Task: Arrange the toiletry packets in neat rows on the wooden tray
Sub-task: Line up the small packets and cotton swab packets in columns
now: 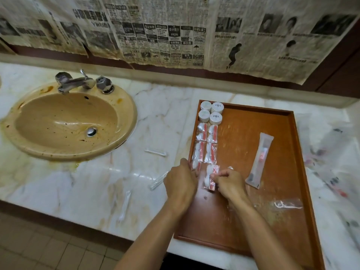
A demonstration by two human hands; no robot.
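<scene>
Wooden tray (251,191) is seen on a marble counter (136,172), right of a tan sink (68,121). Near the tray's left edge, both hands are at work. A red-and-white packet (211,177) is pinched by the curled fingers of the right hand (229,184). The left hand (181,184) is laid over the tray's left rim, fingers curled at a second packet (195,165); whether that packet is gripped cannot be told. A clear packet with a white item (288,204) is noted toward the tray's right edge. A long clear toothbrush sleeve (260,159) lies slanted at mid-tray. Four more red-and-white packets (207,142) are set in two columns along the left edge. Four white round tubs (211,113) are grouped in the far left corner. Loose clear wrappers (155,152) are recorded on the counter left of the tray.
</scene>
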